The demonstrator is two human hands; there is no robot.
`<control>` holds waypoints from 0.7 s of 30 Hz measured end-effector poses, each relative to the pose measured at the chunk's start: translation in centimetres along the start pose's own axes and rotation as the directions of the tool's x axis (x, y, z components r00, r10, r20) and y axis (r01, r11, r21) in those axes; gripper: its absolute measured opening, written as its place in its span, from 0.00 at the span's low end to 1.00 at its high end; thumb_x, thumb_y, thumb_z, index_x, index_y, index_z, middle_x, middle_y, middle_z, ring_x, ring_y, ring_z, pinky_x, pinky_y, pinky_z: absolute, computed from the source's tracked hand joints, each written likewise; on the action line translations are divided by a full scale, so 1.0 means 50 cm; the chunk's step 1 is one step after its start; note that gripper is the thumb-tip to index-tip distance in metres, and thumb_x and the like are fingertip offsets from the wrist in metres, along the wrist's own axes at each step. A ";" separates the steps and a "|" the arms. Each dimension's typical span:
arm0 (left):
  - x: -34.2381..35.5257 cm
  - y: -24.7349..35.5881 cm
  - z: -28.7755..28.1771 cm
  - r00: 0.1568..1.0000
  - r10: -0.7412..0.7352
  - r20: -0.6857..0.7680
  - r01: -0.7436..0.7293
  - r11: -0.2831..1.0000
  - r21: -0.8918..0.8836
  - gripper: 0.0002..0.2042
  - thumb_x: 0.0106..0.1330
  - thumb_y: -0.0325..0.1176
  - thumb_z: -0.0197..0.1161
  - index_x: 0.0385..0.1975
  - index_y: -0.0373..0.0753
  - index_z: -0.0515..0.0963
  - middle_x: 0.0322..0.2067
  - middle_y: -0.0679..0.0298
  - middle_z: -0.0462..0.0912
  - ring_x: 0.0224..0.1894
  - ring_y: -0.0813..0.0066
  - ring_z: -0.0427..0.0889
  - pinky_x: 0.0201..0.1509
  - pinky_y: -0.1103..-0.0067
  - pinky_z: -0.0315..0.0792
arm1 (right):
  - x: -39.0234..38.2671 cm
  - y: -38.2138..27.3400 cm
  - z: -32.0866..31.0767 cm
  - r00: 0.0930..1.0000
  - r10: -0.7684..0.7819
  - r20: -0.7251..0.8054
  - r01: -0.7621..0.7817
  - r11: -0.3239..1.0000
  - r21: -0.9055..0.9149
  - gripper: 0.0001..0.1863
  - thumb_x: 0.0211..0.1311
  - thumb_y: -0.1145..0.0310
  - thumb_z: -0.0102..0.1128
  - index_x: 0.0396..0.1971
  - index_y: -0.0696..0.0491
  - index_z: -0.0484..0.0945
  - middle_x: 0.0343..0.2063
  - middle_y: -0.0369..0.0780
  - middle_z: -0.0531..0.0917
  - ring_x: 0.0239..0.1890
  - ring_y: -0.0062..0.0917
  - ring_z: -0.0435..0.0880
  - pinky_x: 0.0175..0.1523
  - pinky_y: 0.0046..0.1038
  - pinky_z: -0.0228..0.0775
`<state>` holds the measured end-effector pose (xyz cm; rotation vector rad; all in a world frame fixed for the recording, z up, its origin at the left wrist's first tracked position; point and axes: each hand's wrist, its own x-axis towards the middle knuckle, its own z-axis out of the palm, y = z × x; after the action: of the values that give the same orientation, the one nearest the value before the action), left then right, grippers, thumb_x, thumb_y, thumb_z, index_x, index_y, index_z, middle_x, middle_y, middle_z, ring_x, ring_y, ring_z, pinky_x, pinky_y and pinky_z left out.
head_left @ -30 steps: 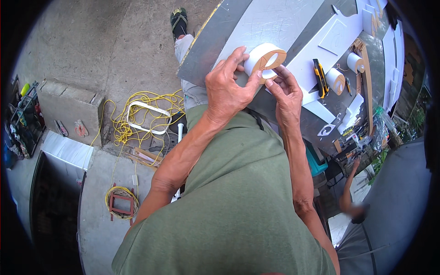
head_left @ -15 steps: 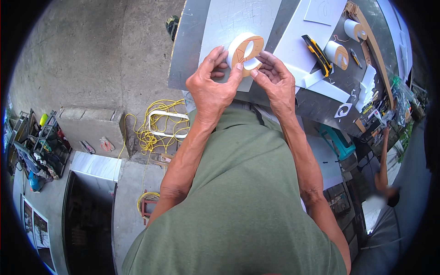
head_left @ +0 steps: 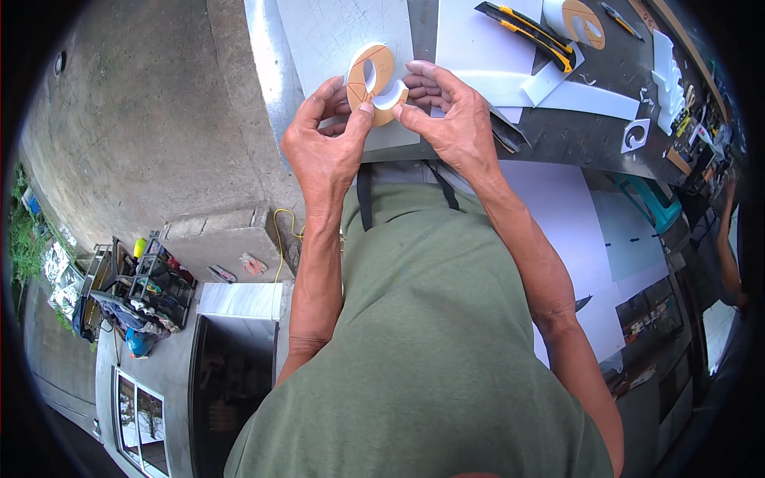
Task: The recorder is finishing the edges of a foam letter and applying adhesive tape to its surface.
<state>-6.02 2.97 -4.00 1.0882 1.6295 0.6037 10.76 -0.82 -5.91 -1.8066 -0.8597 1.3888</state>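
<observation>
A curved, letter-shaped piece (head_left: 384,65) with a tan face, red and pencil lines and white side walls is held up between my hands. It has a rounded hole and an open gap on its right. My left hand (head_left: 325,147) grips its left and lower edge, thumb on the face and fingers behind. My right hand (head_left: 456,119) has its thumb against the piece's lower right end, the other fingers curled loosely above and partly behind. Beneath the piece lies a scratched pale grey sheet (head_left: 343,36) on the dark worktable (head_left: 574,131).
Right of my hands lie a black and yellow utility knife (head_left: 532,33), white strips (head_left: 586,99), another tan-faced curved piece (head_left: 579,17) and a slim pen-like tool (head_left: 621,21). A teal stool (head_left: 660,209) stands below the table. Another person's arm (head_left: 727,239) shows at far right.
My view has shifted, so the table and hands sit further left and higher. The piece has turned: less of its left outer wall shows, more of the inner wall at its gap.
</observation>
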 end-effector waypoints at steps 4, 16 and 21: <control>0.013 0.016 -0.015 0.993 -0.051 0.108 0.048 0.998 0.029 0.22 0.58 0.28 0.74 0.52 0.27 0.81 0.42 0.52 0.88 0.44 0.70 0.87 0.46 0.74 0.84 | -0.004 0.001 0.004 0.999 -0.001 -0.037 0.001 1.000 -0.003 0.32 0.50 0.67 0.74 0.57 0.61 0.79 0.43 0.45 0.87 0.45 0.28 0.87 0.55 0.28 0.80; 0.019 0.015 -0.013 0.995 -0.043 0.095 0.036 0.997 0.069 0.19 0.61 0.29 0.75 0.50 0.26 0.82 0.41 0.50 0.88 0.44 0.68 0.87 0.47 0.73 0.83 | -0.011 -0.008 0.005 0.999 0.004 -0.041 -0.005 0.999 -0.036 0.31 0.52 0.67 0.74 0.58 0.57 0.79 0.45 0.43 0.87 0.46 0.27 0.87 0.56 0.30 0.79; 0.016 0.010 -0.008 0.996 -0.029 0.088 0.028 0.999 0.016 0.19 0.62 0.28 0.74 0.51 0.27 0.81 0.41 0.51 0.87 0.43 0.69 0.87 0.46 0.75 0.83 | -0.011 0.001 0.008 0.996 -0.059 -0.061 0.057 0.998 -0.025 0.29 0.53 0.69 0.72 0.58 0.58 0.79 0.43 0.43 0.86 0.44 0.28 0.86 0.54 0.29 0.79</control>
<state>-6.24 3.97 -3.86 1.0854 1.5729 0.5189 10.25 -1.24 -5.77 -1.8177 -0.8919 1.2850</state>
